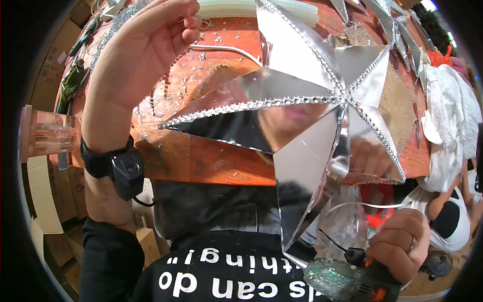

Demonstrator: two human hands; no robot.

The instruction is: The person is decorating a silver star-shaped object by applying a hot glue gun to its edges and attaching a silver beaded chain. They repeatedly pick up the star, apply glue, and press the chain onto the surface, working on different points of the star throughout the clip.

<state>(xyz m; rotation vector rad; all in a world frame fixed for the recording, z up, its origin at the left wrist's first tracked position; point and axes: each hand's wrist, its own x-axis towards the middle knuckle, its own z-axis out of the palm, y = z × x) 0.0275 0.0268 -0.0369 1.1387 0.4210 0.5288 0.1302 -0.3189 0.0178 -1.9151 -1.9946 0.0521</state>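
A large mirrored star (pixel 302 166) with folded, pointed arms spans the middle of the view. Silver beaded trim (pixel 251 104) runs along several of its ridges and meets at the centre. My right hand (pixel 400 244), a ring on one finger, is closed around a dark glue gun (pixel 347 282) with orange parts and a glossy, glue-smeared front. Its nozzle is at the star's lower tip; whether they touch is unclear. At the upper left, my left hand (pixel 161 30) is raised with fingers curled together. What it pinches, if anything, I cannot make out.
The orange-red wooden table (pixel 216 161) carries silver scraps. A white cord (pixel 229 49) and pale translucent sticks (pixel 226 7) lie toward the back. More silver stars (pixel 397 30) stand back right. A clear pinkish cup (pixel 50 133) is at left; white cloth (pixel 448 110) and another person are at right.
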